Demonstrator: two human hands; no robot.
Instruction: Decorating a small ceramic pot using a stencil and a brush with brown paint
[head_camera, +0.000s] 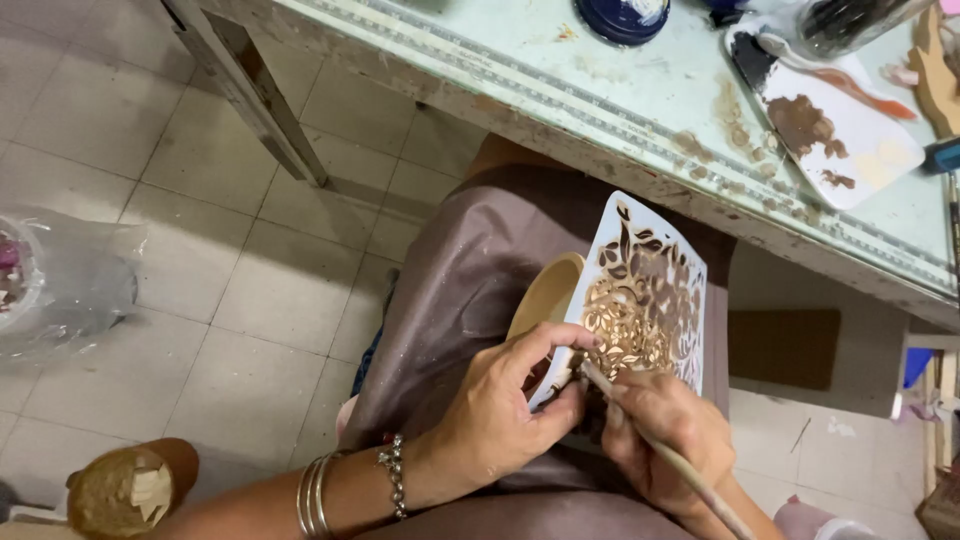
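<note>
My left hand (500, 415) pinches the white leaf-pattern stencil (650, 300) against a tan wooden piece (545, 295). My right hand (665, 435) grips a thin wooden brush (665, 450), its tip on the stencil. They rest on my brown apron (460, 270), beside a paint-smeared pale green table (600, 90).

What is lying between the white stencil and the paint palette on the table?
In the head view, the paint-stained front edge of the table lies between the white stencil and the paint palette; nothing else sits there.

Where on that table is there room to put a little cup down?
The bare stretch of the pale green table, between the dark blue jar and the paint-smeared white palette, is free. Right of the palette it is crowded with tools, and brown smudges dot the front edge.
</note>
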